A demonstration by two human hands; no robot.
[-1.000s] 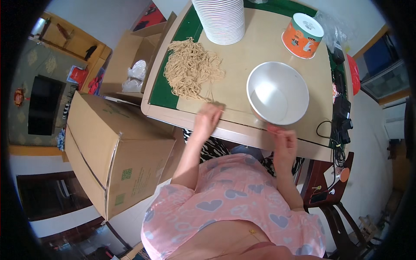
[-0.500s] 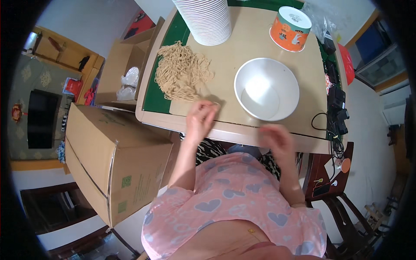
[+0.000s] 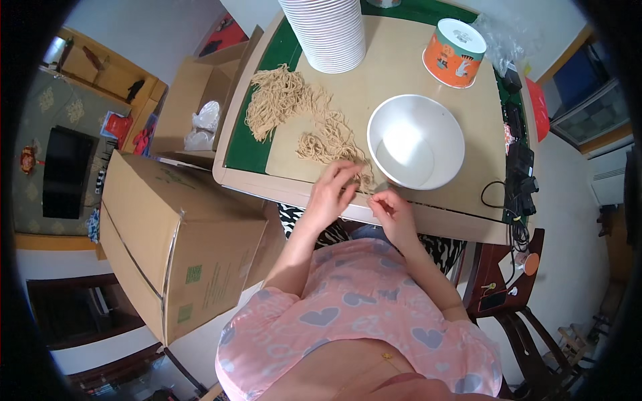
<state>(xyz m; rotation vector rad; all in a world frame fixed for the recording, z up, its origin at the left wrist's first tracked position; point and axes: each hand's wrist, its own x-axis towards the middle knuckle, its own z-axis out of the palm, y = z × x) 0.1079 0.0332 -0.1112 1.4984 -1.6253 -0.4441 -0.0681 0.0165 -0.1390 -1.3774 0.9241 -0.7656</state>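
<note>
A small bunch of noodles (image 3: 332, 144) lies on the tan board (image 3: 394, 73) near the counter's (image 3: 428, 217) front edge, just left of the white bowl (image 3: 415, 141). Loose strands trail from it toward the person. The left hand (image 3: 332, 194) rests at the bunch's near end, fingers (image 3: 348, 175) curled and pinched on a few strands. The right hand (image 3: 391, 210) sits just beside it, at the counter's edge below the bowl's rim, fingertips drawn together on what looks like the end of the same strands; the grip is too small to make out fully. The two hands are close but not touching.

A bigger heap of noodles (image 3: 275, 100) lies farther back and to the left, partly over the green mat (image 3: 244, 150), joined to the small bunch by a thin trail. The bowl stands upright, with nothing in it but a pale sheen. Behind the heap rises a tall stack of white bowls (image 3: 328, 33). An orange tub (image 3: 455, 52) with a white lid stands at the back right, crumpled clear plastic (image 3: 498, 37) beside it. A black cable (image 3: 515, 174) runs along the right edge.

Left of the counter, an open box (image 3: 197, 113) holds a white bag, and a larger closed carton (image 3: 174, 244) stands nearer the person.
</note>
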